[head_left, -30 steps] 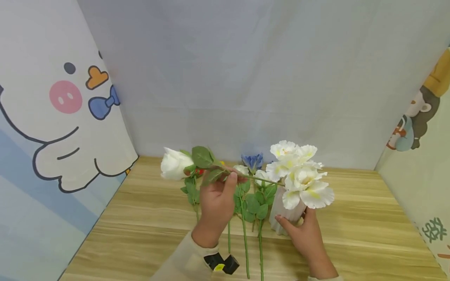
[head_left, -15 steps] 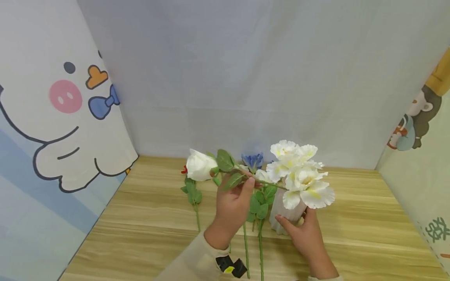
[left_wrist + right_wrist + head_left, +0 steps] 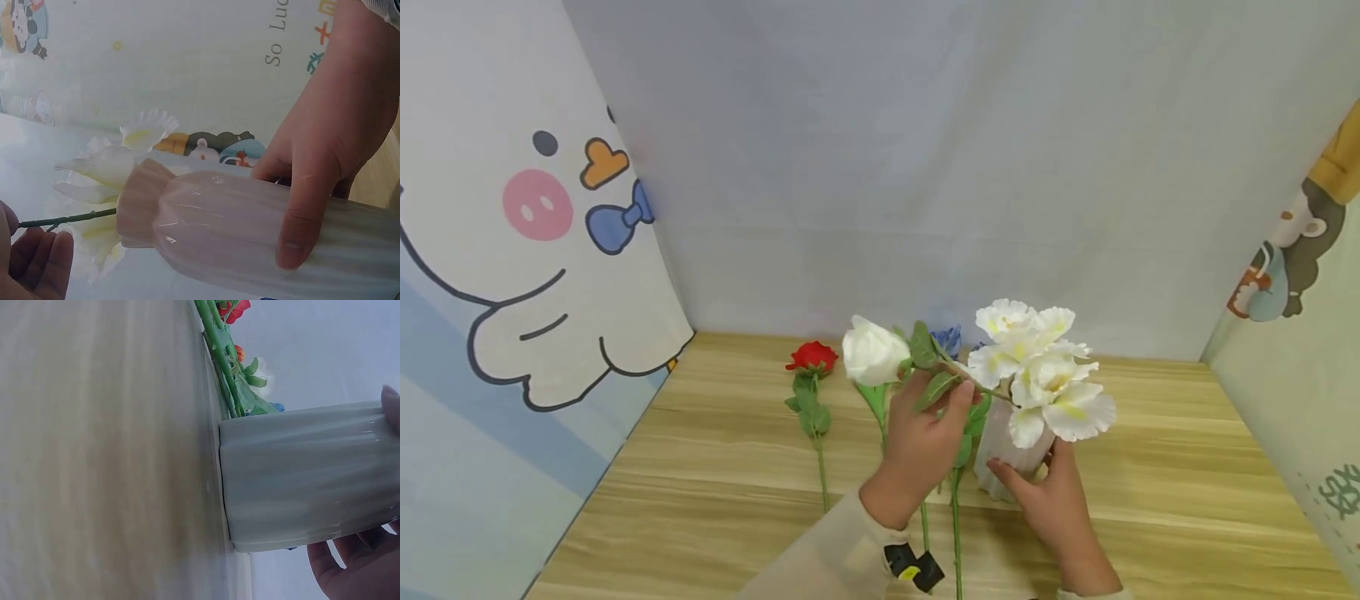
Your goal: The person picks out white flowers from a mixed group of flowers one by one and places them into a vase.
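Here, green stems [image 3: 957,533] point at the counter's [image 3: 1187,492] near edge; beyond, the right hand's [image 3: 1051,500] fingers curl round the pale vase [image 3: 1011,454], right of the counter's middle, presumably against tipping. And the left hand's [image 3: 923,437] fingers pinch the white rose [image 3: 874,350] by its stem, slanted, likely to bring the tip to the mouth; inside or not, I can't tell! Farther, a red rose [image 3: 812,357] lies toward the far-left corner.
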Demonstrator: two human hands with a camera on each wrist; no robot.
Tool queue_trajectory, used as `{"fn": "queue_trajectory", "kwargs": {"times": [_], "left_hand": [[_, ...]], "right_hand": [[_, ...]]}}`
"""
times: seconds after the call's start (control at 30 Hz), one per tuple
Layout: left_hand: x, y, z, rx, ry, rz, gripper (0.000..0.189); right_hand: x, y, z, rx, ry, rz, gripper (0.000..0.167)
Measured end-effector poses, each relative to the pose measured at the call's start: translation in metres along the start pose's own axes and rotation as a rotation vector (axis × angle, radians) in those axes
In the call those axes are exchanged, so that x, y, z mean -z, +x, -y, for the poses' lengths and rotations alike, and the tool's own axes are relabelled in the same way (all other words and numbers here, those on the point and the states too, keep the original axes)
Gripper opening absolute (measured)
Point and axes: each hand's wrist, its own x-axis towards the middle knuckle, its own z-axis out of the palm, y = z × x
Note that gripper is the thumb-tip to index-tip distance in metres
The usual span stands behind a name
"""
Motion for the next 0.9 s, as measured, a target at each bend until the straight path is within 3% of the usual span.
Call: {"fn": "queue_trajectory", "kwargs": {"times": [0.17,0.5,0.7,0.9], "left_hand": [[-0.002,0.011,-0.004,0.006,0.109,0.014,0.014],[-0.013,0.016,0.000,0.188,0.236,0.147,0.012],[-0.021,0.019,0.006,0.144,0.346,0.166,0.022],[-0.027,0.025,0.006,0.084,0.608,0.227,0.019]], "right_hand": [[0.001,-0.001,0.000,-0.018,0.006,0.004,0.098],[0.003,0.000,-0.003,-0.019,0.012,0.028,0.099],[0.003,0.001,-0.006,-0.002,0.005,0.014,0.098],[0.002,0.002,-0.004,0.006,0.011,-0.001,0.096]]}}
